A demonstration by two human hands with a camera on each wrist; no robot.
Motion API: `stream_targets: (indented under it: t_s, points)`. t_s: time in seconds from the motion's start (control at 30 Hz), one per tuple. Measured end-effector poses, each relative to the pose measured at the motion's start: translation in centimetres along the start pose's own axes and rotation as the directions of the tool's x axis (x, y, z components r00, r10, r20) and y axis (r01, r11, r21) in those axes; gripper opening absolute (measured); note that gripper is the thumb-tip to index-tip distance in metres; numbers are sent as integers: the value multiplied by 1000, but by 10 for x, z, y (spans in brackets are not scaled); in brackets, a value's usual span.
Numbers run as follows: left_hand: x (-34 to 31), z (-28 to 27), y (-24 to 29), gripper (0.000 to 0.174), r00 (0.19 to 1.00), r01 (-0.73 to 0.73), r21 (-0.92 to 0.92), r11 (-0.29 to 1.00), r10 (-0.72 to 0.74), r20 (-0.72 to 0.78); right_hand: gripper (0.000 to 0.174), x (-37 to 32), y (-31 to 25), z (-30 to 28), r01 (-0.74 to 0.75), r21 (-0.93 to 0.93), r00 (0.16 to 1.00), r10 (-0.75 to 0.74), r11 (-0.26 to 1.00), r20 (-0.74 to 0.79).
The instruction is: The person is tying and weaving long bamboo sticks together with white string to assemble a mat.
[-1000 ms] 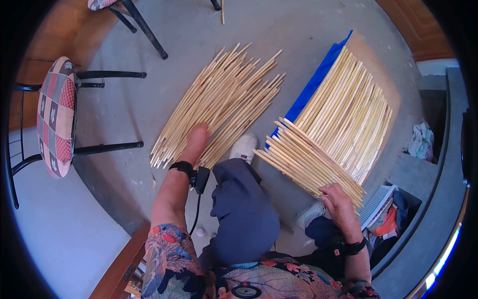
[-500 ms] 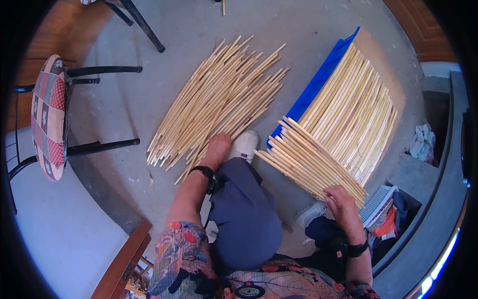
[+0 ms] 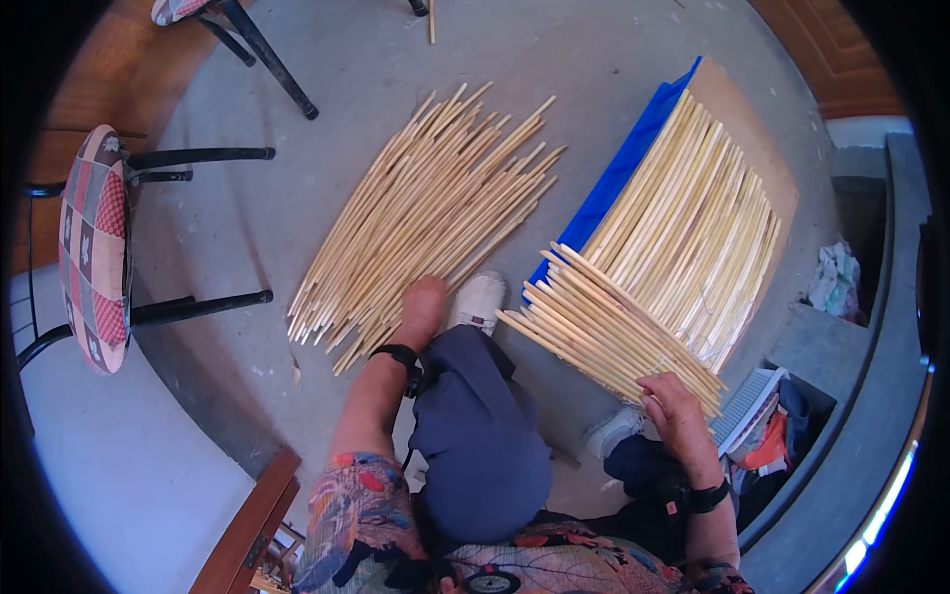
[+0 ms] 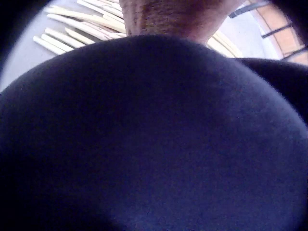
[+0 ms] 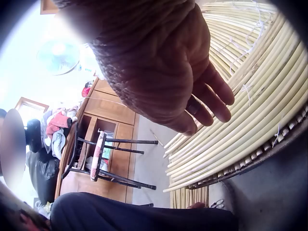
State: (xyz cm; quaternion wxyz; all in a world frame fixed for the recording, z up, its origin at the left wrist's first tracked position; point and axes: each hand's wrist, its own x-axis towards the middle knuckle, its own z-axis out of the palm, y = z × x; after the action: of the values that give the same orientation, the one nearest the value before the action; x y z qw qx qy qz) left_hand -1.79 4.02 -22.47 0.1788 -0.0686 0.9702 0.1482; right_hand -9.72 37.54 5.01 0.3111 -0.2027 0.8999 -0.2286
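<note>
A loose pile of peeled, pale sticks (image 3: 426, 208) lies on the floor, left of centre in the head view. My left hand (image 3: 424, 307) is down at the pile's near right edge, beside a white shoe (image 3: 480, 299). Its fingers are hidden in the head view, and a dark trouser knee (image 4: 154, 134) blocks most of the left wrist view. On the right lies a mat of sticks (image 3: 683, 218) tied with white string (image 5: 247, 91). My right hand (image 3: 675, 401) is over the near end of its front row of sticks (image 3: 614, 322), fingers loosely extended, a ring on one.
Cardboard (image 3: 757, 148) and a blue strip (image 3: 618, 168) lie under the mat. Chairs with patchwork cushions (image 3: 96, 247) stand at the left. A basket (image 3: 747, 408) with cloths sits at the lower right, near a concrete ledge (image 3: 905, 257).
My left hand has moved from the middle of the loose pile toward its near right edge, by the shoe. My right hand stays in nearly the same place over the mat.
</note>
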Motion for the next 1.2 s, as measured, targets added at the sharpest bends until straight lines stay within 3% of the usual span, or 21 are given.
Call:
stream_targets:
  t_s: [0.13, 0.2, 0.23, 0.3, 0.33, 0.4, 0.43, 0.5, 0.63, 0.8, 0.93, 1.03, 1.1, 1.13, 1.2]
  points:
    - [-1, -10, -1, 12, 990, 68, -212, 975, -93, -111, 25, 0, 1, -1, 21, 12, 999, -20, 1000, -44]
    - [3, -37, 0, 13, 977, 201, -193, 960, -183, 106, 25, 0, 0, -2, 13, 4, 999, -13, 1000, -37]
    - [6, -42, -6, 13, 977, 201, -192, 961, -184, 106, 24, 0, -1, -2, 8, -5, 1000, -8, 1000, -29]
    - [11, -50, -19, 11, 983, 173, -84, 981, -177, -44, 24, 0, -1, -1, 11, -2, 1000, -11, 1000, -20]
    - [12, -54, -19, 11, 983, 175, -84, 981, -179, -44, 24, 0, -2, -1, 12, 0, 1000, -12, 1000, -13]
    - [15, -61, -16, 11, 959, 151, -111, 982, -173, -225, 24, -1, 1, 2, 27, -1, 1000, -27, 1000, -11]
    - [15, -58, -10, 11, 958, 151, -111, 982, -173, -227, 24, -1, 2, 3, 40, -4, 999, -40, 999, -10]
    - [8, -44, 5, 11, 996, -87, -90, 992, 90, 28, 24, -1, 3, 2, 31, 1, 1000, -31, 1000, -4]
    - [-3, -9, 12, 14, 999, 13, -207, 978, -4, 42, 25, -2, 4, 0, 4, 16, 1000, -4, 1000, -1]
    - [-7, -14, 13, 14, 995, -74, 134, 988, 64, 72, 25, -1, 6, 3, 24, -7, 1000, -24, 1000, -8]
    - [-2, -7, 11, 14, 988, 27, 34, 999, -32, 154, 25, -1, -2, -2, 0, -2, 1000, 0, 1000, -9]
    - [-9, -13, 2, 14, 994, -36, 163, 986, 19, 103, 24, -3, 1, -3, 16, -3, 1000, -16, 1000, -10]
    - [-18, -12, -5, 14, 998, 35, -115, 993, -41, -46, 24, -5, -4, -5, 30, 10, 999, -30, 1000, -32]
    - [-23, -16, -11, 14, 998, 34, -106, 994, -39, -53, 24, -5, -7, -6, 48, 21, 998, -47, 999, -46]
    - [-23, -25, -22, 11, 987, 115, -178, 977, -92, 134, 23, -6, -8, -9, 69, 21, 996, -68, 997, -63]
